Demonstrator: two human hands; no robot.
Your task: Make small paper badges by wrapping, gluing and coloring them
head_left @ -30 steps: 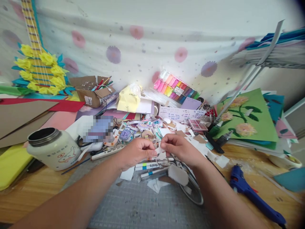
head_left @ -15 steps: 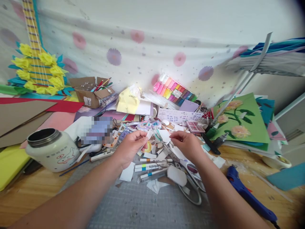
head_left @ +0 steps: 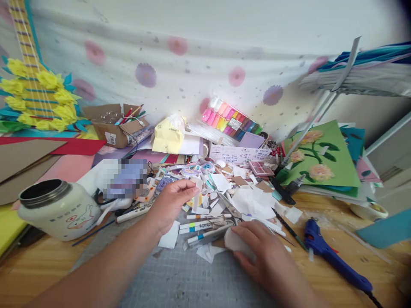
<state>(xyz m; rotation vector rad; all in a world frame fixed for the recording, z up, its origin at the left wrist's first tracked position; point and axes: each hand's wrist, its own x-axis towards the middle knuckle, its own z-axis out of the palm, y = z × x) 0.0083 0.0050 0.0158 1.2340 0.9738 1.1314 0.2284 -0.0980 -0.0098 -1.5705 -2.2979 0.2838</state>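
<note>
My left hand [head_left: 170, 201] is raised over the pile of paper scraps [head_left: 224, 192], its thumb and fingers pinching a small white paper piece [head_left: 196, 188]. My right hand [head_left: 260, 248] lies low on the grey cutting mat [head_left: 192, 278], fingers curled over a rounded white cut-out [head_left: 233, 240]. Scissors [head_left: 229, 206] and several marker pens [head_left: 202, 224] lie between the two hands.
A white jar [head_left: 59, 209] stands at the left, a blue glue gun [head_left: 330, 256] at the right. Behind are a cardboard box [head_left: 114, 126], a colourful clay set [head_left: 233, 122], a green flower card [head_left: 321, 158] and a paper-flower guitar [head_left: 35, 94].
My right hand let go of the paper and dropped down onto the white cut-out near me. The left hand kept its small piece, lifting slightly.
</note>
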